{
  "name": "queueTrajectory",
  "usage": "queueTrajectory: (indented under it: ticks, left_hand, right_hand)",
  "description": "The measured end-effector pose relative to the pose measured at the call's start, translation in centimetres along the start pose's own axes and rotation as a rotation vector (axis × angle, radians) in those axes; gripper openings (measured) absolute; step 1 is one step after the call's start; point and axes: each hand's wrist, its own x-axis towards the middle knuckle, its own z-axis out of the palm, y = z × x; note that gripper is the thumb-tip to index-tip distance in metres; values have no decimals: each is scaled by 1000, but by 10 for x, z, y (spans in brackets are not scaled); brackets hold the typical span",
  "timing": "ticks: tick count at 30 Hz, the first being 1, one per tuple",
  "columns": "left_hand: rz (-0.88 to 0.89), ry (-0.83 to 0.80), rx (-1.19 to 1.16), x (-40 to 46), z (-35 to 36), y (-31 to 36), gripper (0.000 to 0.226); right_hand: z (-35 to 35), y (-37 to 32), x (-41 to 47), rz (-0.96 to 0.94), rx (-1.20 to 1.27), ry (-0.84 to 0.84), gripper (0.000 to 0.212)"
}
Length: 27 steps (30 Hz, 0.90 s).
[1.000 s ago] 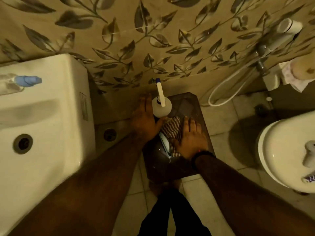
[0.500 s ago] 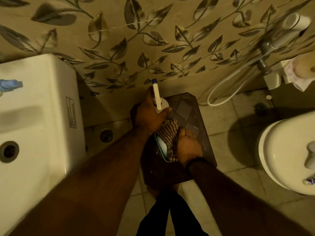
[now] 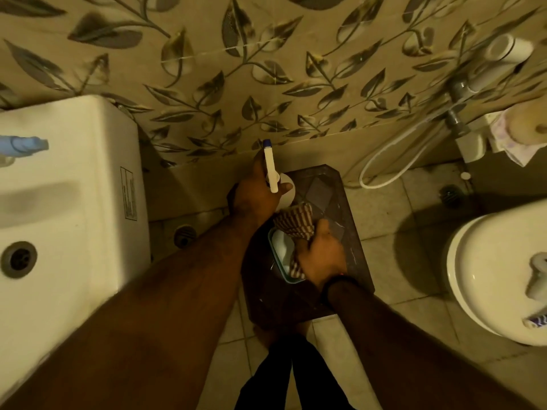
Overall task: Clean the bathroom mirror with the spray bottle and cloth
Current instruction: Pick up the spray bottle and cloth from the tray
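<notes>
A white spray bottle (image 3: 270,170) with a blue nozzle tip stands on a dark stool (image 3: 353,232) against the leaf-patterned wall. My left hand (image 3: 254,196) grips the bottle around its neck and body. A brown striped cloth (image 3: 296,221) lies bunched over a small white tray with a teal rim (image 3: 276,251) on the stool. My right hand (image 3: 321,257) clutches the cloth, fingers curled into it. The mirror is not in view.
A white sink (image 3: 59,208) with a drain fills the left side, a blue-capped bottle (image 3: 23,145) lying on it. A white toilet (image 3: 497,279) sits at the right. A hose (image 3: 384,161) and sprayer hang on the wall. My legs stand below the stool.
My left hand went from beside the bottle to wrapped around it. My right hand went from flat on the cloth to curled, bunching the cloth up.
</notes>
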Motion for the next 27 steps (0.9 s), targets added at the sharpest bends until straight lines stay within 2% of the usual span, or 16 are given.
queueTrajectory:
  ticks: [3,11,16,22,27]
  left_hand:
    - [14,23,-44,-3,-10,8,106]
    - [125,43,-203,-26,-82,48,95]
    - [166,154,-144,-45,-147,77,96]
    - [252,292,-119,-73,-225,116,84]
    - [330,478,-86,-104,-281,143,75]
  right_hand:
    - [-6,-5,-3,83,95,59,26]
    - [-48,-59,-16,77,139,144,61]
    - [-85,-117,-31,-90,203,152,56]
    - [-123,-192,-54,-255,299,235,50]
    - [-154,-243,-84,-406,351,289,47]
